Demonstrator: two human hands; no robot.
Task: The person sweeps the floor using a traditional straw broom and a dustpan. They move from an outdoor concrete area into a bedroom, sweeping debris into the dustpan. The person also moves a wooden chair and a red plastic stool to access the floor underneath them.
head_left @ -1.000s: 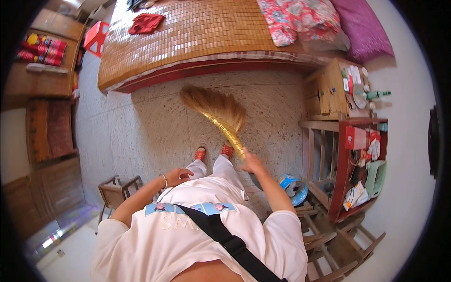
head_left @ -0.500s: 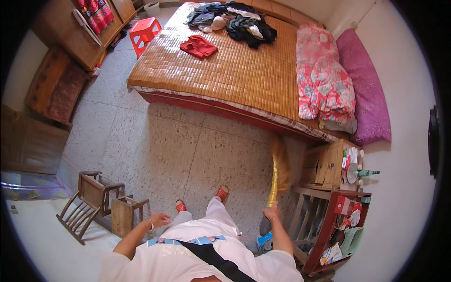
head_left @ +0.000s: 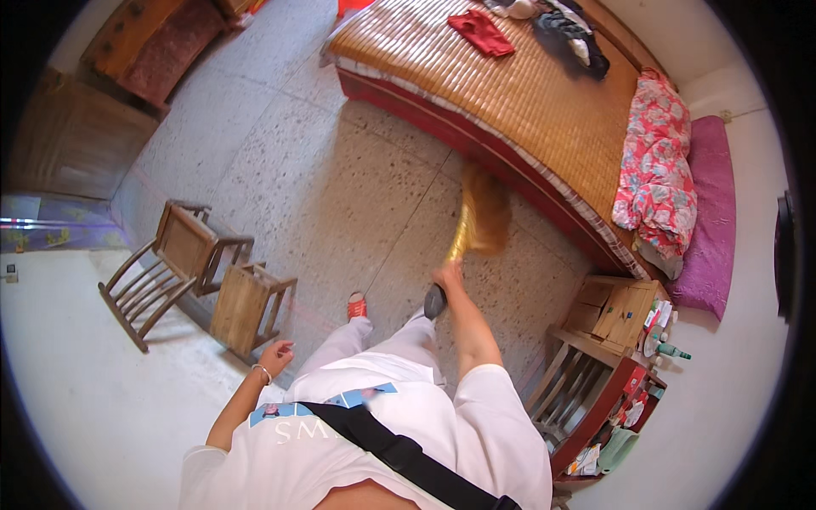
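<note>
My right hand (head_left: 448,274) grips a short straw broom (head_left: 461,231) by its gold-wrapped handle. A dark grip end sticks out below the fist. The broom's yellow-brown bristles (head_left: 488,214) are blurred and spread over the speckled stone floor (head_left: 374,200), close to the bed's red side. My left hand (head_left: 277,354), with a bracelet at the wrist, hangs free beside my leg. Its fingers are loosely bent and a little apart, with nothing seen in them. Near it stands a small wooden stool (head_left: 234,310).
The bed (head_left: 442,59) has a bamboo mat, red cloth (head_left: 482,33), dark clothes, a floral quilt (head_left: 654,161) and a purple pillow (head_left: 712,212). At right stand a wooden cabinet (head_left: 603,310) and a slatted chair (head_left: 565,378) with small goods. A wooden chair (head_left: 183,246) stands at left.
My view has turned, so the bed now lies farther up and right. My right arm reaches farther forward with the broom. My left hand has dropped lower beside the stool.
</note>
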